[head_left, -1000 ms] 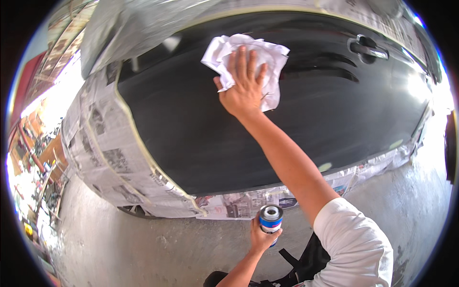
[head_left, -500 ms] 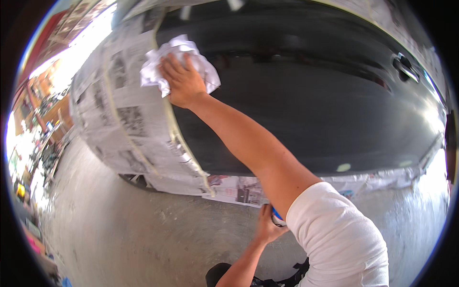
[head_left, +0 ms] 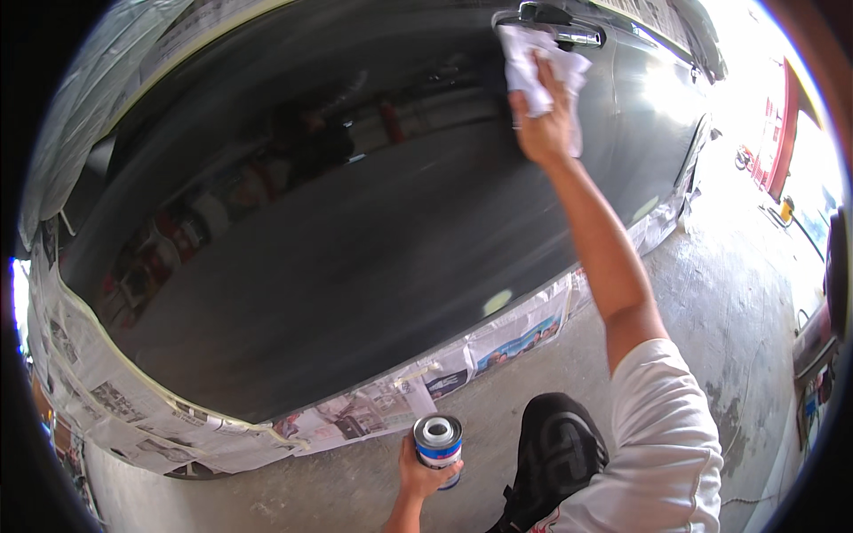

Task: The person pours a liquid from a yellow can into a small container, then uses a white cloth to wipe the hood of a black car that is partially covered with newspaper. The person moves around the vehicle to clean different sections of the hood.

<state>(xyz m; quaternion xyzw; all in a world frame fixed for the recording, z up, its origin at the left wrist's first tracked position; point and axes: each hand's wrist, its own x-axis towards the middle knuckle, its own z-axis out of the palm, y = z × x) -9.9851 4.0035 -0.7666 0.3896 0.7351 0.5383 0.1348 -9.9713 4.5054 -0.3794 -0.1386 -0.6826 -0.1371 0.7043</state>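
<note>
My right hand [head_left: 546,131] presses a crumpled white cloth [head_left: 526,64] against a dark car door [head_left: 382,240], its fingers laid over the cloth. It is just below the door handle [head_left: 582,38], high on the panel. Lower down, my left hand [head_left: 418,475] is wrapped round a round metal can [head_left: 438,450] with a blue and white label. The can is held upright over the floor, away from the car, and its round top opening faces up.
Newspaper [head_left: 364,413] and yellowish masking tape [head_left: 191,407] border the dark panel along its bottom and left. A pale patch [head_left: 498,302] marks the lower door. My black shoe [head_left: 562,449] stands on the concrete floor [head_left: 702,355]. Workshop equipment [head_left: 813,346] lines the right edge.
My right hand has swept the cloth from the panel's taped left border across to the door handle. My view has turned right, and the can in my left hand now shows fully.
</note>
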